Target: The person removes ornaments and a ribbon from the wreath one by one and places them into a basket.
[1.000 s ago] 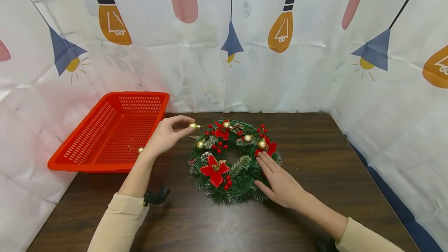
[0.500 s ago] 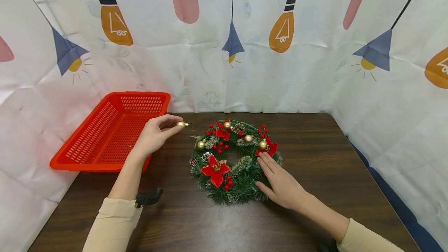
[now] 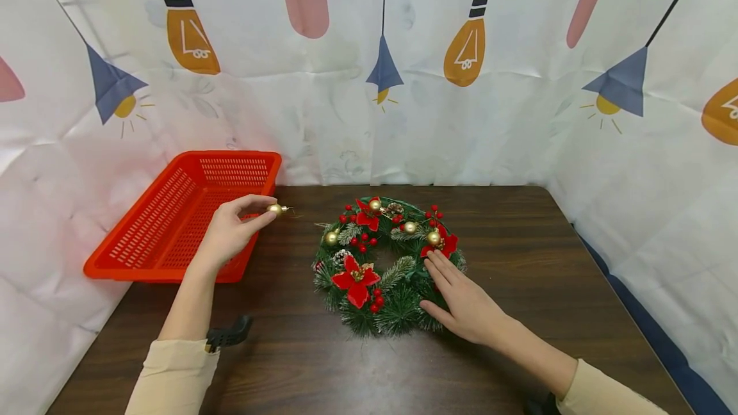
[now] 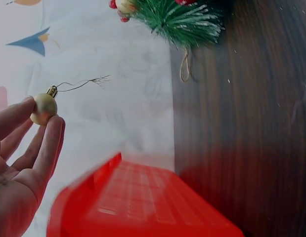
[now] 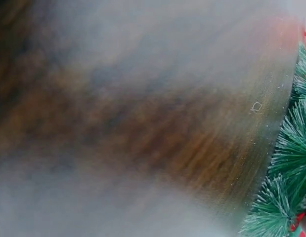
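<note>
Between thumb and fingertips, my left hand [image 3: 227, 229] pinches a small gold Christmas bauble [image 3: 277, 209] at the right rim of the red basket [image 3: 190, 271]. In the left wrist view the bauble [image 4: 44, 108] has a gold cap, and a thin frayed string trails from it. A green Christmas wreath [image 3: 398, 306] lies on the table, dressed with red poinsettias, berries, pinecones and several gold baubles. My right hand [image 3: 464, 303] rests on the wreath's right side, fingers extended, fingertips at a red poinsettia [image 3: 444, 242].
The dark wooden table [image 3: 519, 235] runs back to a white curtain [image 3: 334, 120] printed with lamps. The perforated basket stands at the table's back left, partly hidden by my left arm. A twine loop [image 4: 185, 69] hangs from the wreath's edge in the left wrist view.
My left hand has moved left with the bauble, away from the wreath to the basket's rim. My right hand stays in place on the wreath.
</note>
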### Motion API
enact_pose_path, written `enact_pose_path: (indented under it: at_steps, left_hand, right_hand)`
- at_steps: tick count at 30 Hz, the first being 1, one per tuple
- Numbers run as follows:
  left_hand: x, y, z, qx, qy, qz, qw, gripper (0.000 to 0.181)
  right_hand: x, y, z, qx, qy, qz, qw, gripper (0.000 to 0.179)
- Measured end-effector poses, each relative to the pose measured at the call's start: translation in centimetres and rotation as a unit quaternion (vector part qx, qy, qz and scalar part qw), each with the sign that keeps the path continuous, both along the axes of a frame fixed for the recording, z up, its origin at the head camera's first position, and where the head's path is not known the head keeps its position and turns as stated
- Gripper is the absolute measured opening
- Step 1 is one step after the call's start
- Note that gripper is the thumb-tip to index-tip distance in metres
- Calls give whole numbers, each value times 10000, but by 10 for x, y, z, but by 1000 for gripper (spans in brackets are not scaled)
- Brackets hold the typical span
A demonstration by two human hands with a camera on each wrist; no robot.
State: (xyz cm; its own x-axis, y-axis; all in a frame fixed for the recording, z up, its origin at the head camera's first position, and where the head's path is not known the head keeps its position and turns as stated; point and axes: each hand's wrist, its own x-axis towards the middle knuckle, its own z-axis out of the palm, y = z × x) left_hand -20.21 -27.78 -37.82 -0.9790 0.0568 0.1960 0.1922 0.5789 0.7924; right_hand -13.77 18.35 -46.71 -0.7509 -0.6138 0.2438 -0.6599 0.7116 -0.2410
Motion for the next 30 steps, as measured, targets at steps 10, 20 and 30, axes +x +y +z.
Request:
enact_pose_path:
  at_steps: [10,20,30]
  left_hand:
    - [10,-22,-2,78,-15,174,9998,44]
    - [14,-43,-7,-75,82,544,9985,45]
    - [17,-60,-7,-296,-53,829,9961,49]
  right_hand:
    - [0,0,0,28,11,6,10000,82]
    - [0,0,2,-52,43,-8,10000,73]
    - [0,1,2,-121,118,62,9998,69]
